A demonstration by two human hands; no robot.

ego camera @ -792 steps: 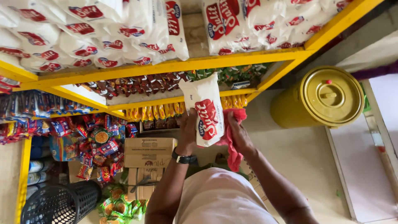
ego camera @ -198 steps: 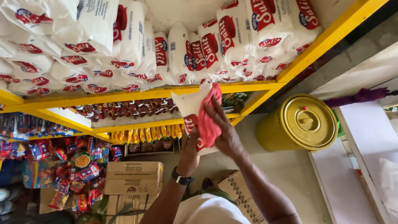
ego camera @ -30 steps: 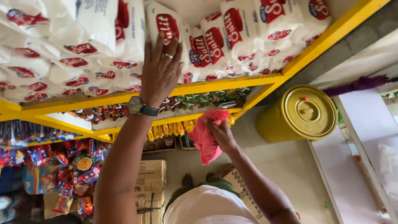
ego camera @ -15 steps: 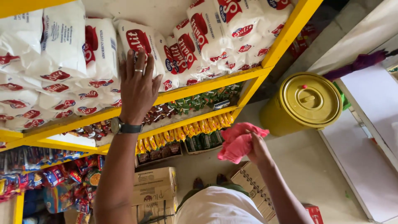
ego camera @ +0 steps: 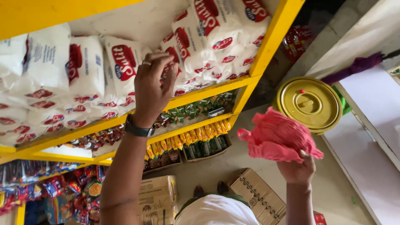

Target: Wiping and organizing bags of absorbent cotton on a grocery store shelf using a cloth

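Reaching up, your left hand (ego camera: 152,89) touches with loosely curled fingers a white packet (ego camera: 123,68) on the yellow shelf (ego camera: 216,89); below that shelf, your right hand (ego camera: 296,170) grips tightly a pink cloth (ego camera: 277,136).

A round yellow lidded bucket (ego camera: 311,103) stands on the floor; cardboard boxes (ego camera: 157,198) sit below, beside what may be snack packets (ego camera: 62,187).

The left hand (ego camera: 152,89) touches a white bag (ego camera: 125,68) on the yellow shelf (ego camera: 216,89); the right hand (ego camera: 296,168) clutches a pink cloth (ego camera: 277,137).
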